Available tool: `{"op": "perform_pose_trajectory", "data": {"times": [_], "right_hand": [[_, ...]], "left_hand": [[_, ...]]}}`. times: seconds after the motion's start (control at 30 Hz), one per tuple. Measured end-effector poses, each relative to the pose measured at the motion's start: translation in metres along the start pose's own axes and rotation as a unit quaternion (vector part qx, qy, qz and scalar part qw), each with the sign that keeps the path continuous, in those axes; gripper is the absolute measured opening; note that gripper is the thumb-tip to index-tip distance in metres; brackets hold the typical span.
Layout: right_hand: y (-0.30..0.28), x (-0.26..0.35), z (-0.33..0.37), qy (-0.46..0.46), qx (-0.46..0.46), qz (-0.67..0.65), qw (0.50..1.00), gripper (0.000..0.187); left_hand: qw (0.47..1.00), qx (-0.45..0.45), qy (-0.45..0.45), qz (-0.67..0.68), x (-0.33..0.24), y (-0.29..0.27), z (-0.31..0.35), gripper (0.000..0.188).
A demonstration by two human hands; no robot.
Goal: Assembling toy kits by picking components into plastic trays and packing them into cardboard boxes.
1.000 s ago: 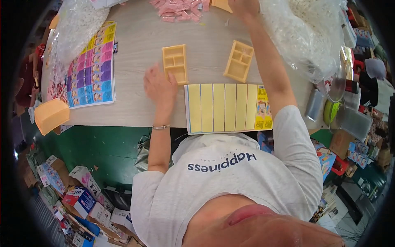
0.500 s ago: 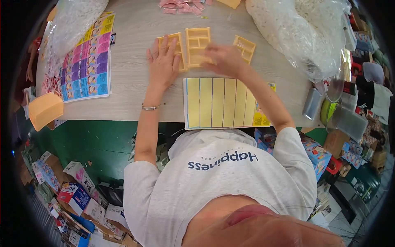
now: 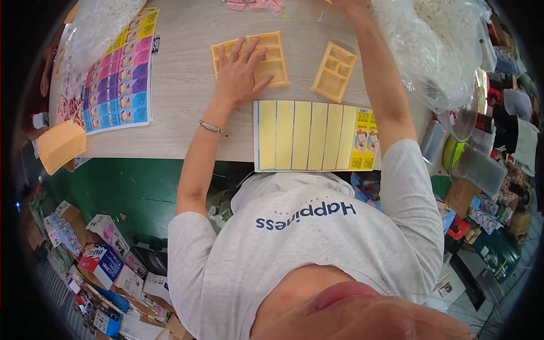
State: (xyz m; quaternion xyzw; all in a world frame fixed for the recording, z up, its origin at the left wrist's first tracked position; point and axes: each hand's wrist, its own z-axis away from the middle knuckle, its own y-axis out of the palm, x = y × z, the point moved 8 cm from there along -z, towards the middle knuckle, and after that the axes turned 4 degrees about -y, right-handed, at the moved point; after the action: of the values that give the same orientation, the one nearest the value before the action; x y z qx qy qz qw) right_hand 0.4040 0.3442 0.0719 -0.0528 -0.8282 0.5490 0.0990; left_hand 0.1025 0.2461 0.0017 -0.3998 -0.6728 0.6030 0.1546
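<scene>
Two pale yellow plastic compartment frames [image 3: 276,68] lie edge to edge on the table. My left hand [image 3: 239,71] rests on the left one with fingers spread, partly covering it. To the right sits a separate, smaller yellow frame [image 3: 330,85], also divided into compartments. My right hand [image 3: 350,4] reaches to the far edge of the view, where its fingers are cut off, so what it touches is hidden. Close to my body lies a printed sheet [image 3: 300,136] with plain yellow strips and a pictured right end.
A clear bag of small pale pieces [image 3: 436,45] bulges at the far right; another plastic bag [image 3: 102,28] lies far left. Colourful printed sheets [image 3: 122,85] and an orange box-like piece [image 3: 61,146] are at left. Pink packets [image 3: 255,4] lie at the back, clear containers [image 3: 433,141] at right.
The two left frames have come together edge to edge under my left hand. My right hand has moved from beside them to the far edge. The smaller frame has shifted slightly nearer.
</scene>
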Motion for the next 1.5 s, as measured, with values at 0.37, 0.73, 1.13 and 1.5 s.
{"op": "perform_pose_trajectory", "data": {"times": [0.37,0.73,1.13,1.5], "right_hand": [[-0.091,0.060,0.079,-0.148,-0.130,-0.041,0.979,0.009],[-0.060,0.092,0.235,-0.195,0.008,-0.160,0.968,0.027],[-0.020,0.020,0.241,-0.111,0.120,-0.096,0.982,0.060],[-0.078,0.017,0.050,-0.096,-0.165,-0.318,0.929,0.020]], "left_hand": [[0.999,0.016,0.013,-0.027,0.018,-0.010,0.011,0.063],[0.999,-0.012,0.040,0.022,0.010,-0.016,-0.001,0.063],[0.993,0.060,0.100,0.003,-0.051,0.012,-0.019,0.079],[0.989,0.019,0.125,0.070,-0.089,0.007,-0.049,0.073]]}}
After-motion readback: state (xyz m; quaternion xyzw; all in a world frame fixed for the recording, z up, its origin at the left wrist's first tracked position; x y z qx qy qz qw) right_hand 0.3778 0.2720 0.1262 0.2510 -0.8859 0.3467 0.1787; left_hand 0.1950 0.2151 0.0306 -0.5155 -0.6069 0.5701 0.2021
